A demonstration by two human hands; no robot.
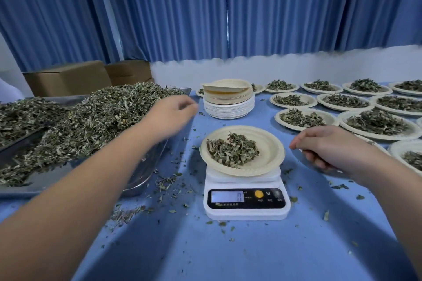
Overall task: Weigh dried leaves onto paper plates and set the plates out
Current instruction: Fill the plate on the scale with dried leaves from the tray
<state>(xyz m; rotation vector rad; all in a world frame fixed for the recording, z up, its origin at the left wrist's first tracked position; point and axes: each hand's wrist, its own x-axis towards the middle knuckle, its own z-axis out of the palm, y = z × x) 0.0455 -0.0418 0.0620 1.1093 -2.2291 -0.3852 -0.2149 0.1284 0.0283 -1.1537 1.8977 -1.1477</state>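
A white digital scale [245,201] stands on the blue table, and a paper plate [271,143] sits on it with a small heap of dried leaves [231,150]. Left of it, a metal tray [141,180] holds a big pile of dried leaves [96,118]. My left hand [171,116] hovers over the tray's right end, blurred, fingers loosely curled; I see nothing in it. Just right of the plate, my right hand [328,146] hangs with relaxed fingers and does not touch the plate.
A stack of unused paper plates [228,102] stands behind the scale. Several filled plates [376,121] are spread over the right side of the table. Cardboard boxes [68,77] sit at the back left. Leaf crumbs litter the tabletop.
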